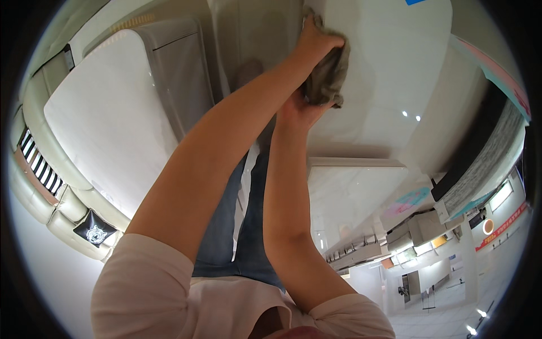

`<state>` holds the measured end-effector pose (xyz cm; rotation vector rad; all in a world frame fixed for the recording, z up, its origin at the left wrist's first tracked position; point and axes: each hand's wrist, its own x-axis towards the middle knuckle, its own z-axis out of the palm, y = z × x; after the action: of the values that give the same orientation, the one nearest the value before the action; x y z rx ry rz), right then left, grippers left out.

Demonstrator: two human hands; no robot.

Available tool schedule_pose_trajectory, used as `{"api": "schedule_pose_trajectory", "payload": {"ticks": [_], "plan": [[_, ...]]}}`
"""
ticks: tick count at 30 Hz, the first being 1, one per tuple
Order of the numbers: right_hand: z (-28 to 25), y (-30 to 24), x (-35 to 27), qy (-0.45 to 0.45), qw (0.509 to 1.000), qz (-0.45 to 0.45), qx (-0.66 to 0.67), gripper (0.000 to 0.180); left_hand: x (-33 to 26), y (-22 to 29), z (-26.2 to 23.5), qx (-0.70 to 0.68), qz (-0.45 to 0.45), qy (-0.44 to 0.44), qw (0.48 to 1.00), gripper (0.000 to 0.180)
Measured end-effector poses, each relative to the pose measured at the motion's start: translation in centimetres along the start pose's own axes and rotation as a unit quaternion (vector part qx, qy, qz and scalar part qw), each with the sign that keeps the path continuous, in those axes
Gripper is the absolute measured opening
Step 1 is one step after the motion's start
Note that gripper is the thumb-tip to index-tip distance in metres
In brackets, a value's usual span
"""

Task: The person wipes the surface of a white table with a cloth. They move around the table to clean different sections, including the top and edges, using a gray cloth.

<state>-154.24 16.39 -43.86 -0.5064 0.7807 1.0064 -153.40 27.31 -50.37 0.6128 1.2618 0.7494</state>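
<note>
A crumpled grey-brown cloth (327, 73) is held between my two hands at the top centre of the view. My left hand (319, 40) grips its upper part, with the thumb bent over the edge toward the right. Lower down, my right hand (302, 110) is closed round the bottom end, its fingers partly hidden behind the fabric. Right beside the cloth is a glossy white surface (384, 73); whether the cloth touches it I cannot tell.
At the left stands a white table (107, 113) with a grey side, and beyond it a cream sofa (68, 203) with a black cushion (95, 229). A low white block (355, 192) is right of my forearm. A dark-and-grey curved piece (480, 152) lies farther right.
</note>
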Motion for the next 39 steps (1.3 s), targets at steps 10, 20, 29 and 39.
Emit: {"api": "schedule_pose_trajectory", "payload": {"ticks": [10, 20, 29, 39], "plan": [[1.7, 2.9, 4.6, -0.020, 0.999, 0.022, 0.036, 0.062, 3.4, 2.2, -0.6, -0.003, 0.010, -0.024, 1.000, 0.084], [8.8, 4.8, 8.4, 0.001, 0.992, 0.113, 0.056, 0.058, 10.4, 8.2, 0.6, -0.028, -0.085, -0.010, 0.996, 0.052], [8.3, 3.7, 3.6, 0.103, 0.977, 0.008, -0.184, 0.037, 1.5, 11.0, -1.2, 0.037, -0.035, 0.024, 0.998, 0.046], [7.1, -6.8, -8.9, 0.130, 0.761, -0.213, -0.600, 0.036, -9.0, 15.8, 1.5, 0.482, 0.372, 0.032, 0.792, 0.041]]}}
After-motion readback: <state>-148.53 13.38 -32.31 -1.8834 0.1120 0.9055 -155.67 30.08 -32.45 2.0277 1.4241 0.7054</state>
